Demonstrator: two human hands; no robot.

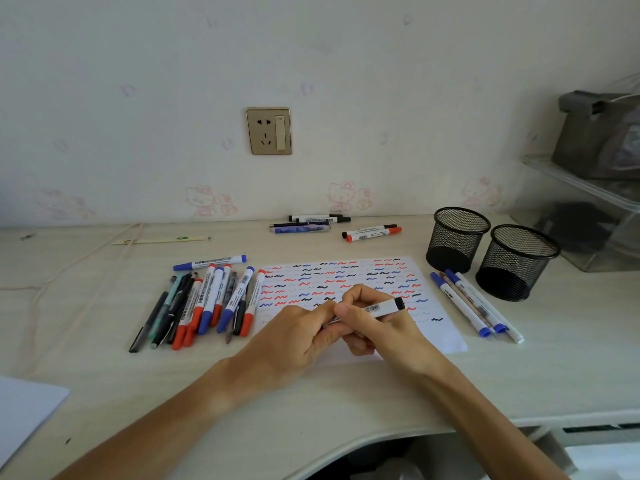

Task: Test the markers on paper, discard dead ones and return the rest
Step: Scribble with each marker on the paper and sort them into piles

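My right hand grips a white marker with a black end over the test paper, which is covered in red, blue and black squiggles. My left hand pinches the marker's near end, which is hidden by my fingers. A pile of red, blue and black markers and pens lies left of the paper. Three blue-capped markers lie right of it. Two black mesh cups stand at the right, both looking empty.
More markers and pens lie at the back near the wall. A lone blue marker rests above the pile. A clear shelf unit stands far right. A paper sheet overhangs the front left.
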